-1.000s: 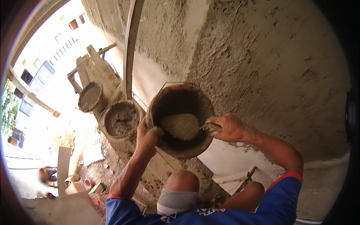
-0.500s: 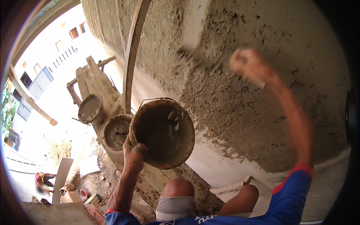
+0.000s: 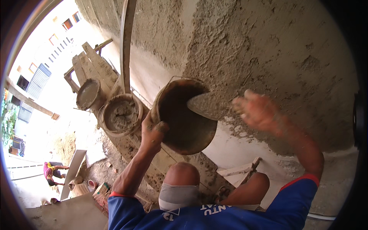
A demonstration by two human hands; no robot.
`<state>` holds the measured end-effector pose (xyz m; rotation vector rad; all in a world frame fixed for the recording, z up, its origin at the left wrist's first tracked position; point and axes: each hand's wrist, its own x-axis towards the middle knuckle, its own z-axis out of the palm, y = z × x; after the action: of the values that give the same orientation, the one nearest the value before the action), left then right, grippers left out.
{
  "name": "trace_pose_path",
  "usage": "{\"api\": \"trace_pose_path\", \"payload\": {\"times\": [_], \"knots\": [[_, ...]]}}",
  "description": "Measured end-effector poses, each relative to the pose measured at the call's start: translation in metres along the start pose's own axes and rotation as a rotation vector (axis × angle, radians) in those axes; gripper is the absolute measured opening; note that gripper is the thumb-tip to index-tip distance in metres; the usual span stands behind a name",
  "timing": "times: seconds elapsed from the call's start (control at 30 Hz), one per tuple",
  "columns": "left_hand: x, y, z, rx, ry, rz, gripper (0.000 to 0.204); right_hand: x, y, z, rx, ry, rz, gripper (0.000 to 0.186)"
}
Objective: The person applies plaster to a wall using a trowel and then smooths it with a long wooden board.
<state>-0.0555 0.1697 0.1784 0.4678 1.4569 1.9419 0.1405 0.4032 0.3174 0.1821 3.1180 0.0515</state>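
Observation:
My left hand grips the left rim of a dark, mortar-caked bucket, holding it tilted above the planks. My right hand, smeared by motion, is closed on a trowel at the bucket's right side; the trowel's blade, coated grey, reaches over the bucket's rim, and its handle is indistinct. Left of the bucket, a round tub of wet mortar and a smaller bucket of grey liquid stand on the planks. The rough plastered wall rises beyond my right hand.
A plank platform runs beneath me, with a curved-looking upright post beside it. Below at left, a co-worker in a purple top bends by a board, near sand and rubble. A wooden support is at lower right.
My right hand went up to the wall, where it was half a second ago, and has come back down with the trowel. The bucket in my left hand has risen slightly since then.

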Motion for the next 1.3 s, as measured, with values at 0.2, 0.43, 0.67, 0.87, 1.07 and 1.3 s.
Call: {"api": "trace_pose_path", "payload": {"times": [0.2,0.43,0.67,0.87,1.07,1.3], "knots": [[-0.004,0.003,0.001,0.279,0.044,0.065,0.044,0.032,-0.037,0.088,-0.136,-0.243,0.149,0.025],[-0.015,-0.014,0.034,0.507,0.147,0.236,0.051,-0.017,-0.047,0.139,0.469,-0.121,0.11,0.036],[-0.007,-0.026,0.013,0.165,0.02,0.033,0.043,-0.01,-0.044,0.128,0.633,-0.131,0.203,0.043],[-0.004,-0.012,0.001,-0.069,0.1,0.034,0.059,-0.002,-0.019,0.044,0.559,-0.045,0.128,0.042],[-0.005,-0.006,-0.013,-0.02,0.083,0.011,0.064,-0.01,-0.029,-0.065,0.545,-0.071,0.188,0.044],[-0.011,0.0,-0.027,-0.084,0.089,0.042,0.063,0.012,0.003,-0.062,0.89,-0.151,0.48,0.031]]}}
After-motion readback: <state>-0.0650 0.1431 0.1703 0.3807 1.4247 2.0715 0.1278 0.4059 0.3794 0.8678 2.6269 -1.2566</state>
